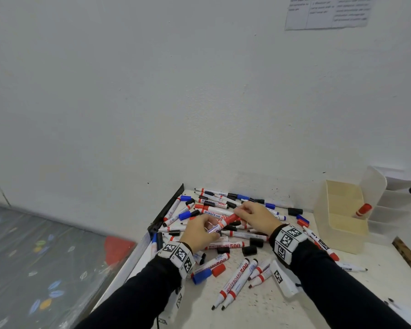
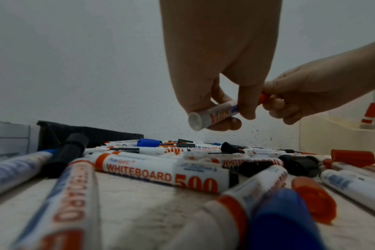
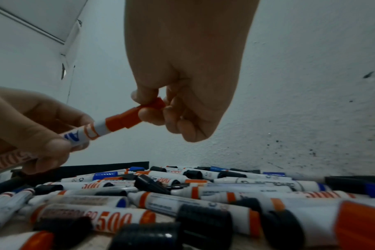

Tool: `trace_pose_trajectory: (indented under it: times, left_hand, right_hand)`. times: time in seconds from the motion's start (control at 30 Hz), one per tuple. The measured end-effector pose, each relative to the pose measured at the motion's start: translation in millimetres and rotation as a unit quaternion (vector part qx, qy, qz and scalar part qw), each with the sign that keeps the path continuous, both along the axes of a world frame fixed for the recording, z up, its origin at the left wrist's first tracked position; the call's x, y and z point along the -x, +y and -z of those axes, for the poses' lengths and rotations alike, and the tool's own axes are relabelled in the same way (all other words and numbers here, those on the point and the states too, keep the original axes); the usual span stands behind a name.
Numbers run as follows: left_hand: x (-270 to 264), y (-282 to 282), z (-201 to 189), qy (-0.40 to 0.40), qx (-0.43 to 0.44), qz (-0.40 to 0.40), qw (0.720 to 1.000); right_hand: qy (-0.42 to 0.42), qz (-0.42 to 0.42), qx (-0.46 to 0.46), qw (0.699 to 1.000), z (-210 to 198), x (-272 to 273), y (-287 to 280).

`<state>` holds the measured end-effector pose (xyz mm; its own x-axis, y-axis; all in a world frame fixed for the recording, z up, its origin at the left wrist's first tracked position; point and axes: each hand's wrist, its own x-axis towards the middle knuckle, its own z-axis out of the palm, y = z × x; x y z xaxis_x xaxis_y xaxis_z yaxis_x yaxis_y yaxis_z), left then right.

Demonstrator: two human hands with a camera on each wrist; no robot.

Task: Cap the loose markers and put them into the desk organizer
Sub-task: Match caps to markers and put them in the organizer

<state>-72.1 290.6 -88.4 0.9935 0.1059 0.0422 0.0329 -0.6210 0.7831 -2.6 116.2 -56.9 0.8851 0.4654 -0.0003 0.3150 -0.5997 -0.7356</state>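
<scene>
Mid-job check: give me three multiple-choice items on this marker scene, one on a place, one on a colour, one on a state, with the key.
1. Where is the red-capped white whiteboard marker that is being worked on?
A. Held in both hands above the pile
B. Lying in the organizer
C. On the floor

2. What colour is the cap at the right hand?
A. Blue
B. Black
C. Red

3. What does the cream plastic desk organizer hold?
A. Nothing
B. One red-capped marker leaning in it
C. A full row of markers

Key: 1 A, the left hand grips the barrel and the right hand pinches the cap end above the pile. 2 C, the right wrist view shows it red. 3 B, the head view shows just one there.
</scene>
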Motion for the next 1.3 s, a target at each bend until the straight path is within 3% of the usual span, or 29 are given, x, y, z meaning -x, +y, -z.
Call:
trace_pose_trajectory:
  times: [0.23, 0.47, 0.83, 1.0, 1.3]
  left_hand:
    - [-2, -18, -1, 0.004, 0.021, 0.031, 0.999]
    - [-5, -27, 1, 0.038, -0.007, 0.037, 0.999]
    - [-1, -38, -3, 0.003, -0.027, 0.035, 0.999]
    - [-1, -40, -4, 0.009, 0.01, 0.046, 0.999]
    - [-2, -53, -10, -0.044, -0.043, 0.073, 0.995]
  right_hand:
    - [-0.017, -0.001, -0.034, 0.999, 0, 3, -19]
    - [0.017, -0.032, 0.01, 0.999, 0, 5, -33]
    - [0.015, -0.018, 0.031, 0.999, 5, 5, -40]
    - [0.014, 0.029, 0.009, 0.999, 4, 8, -39]
    - [0.029, 0.125, -0.053, 0.99, 7, 11, -40]
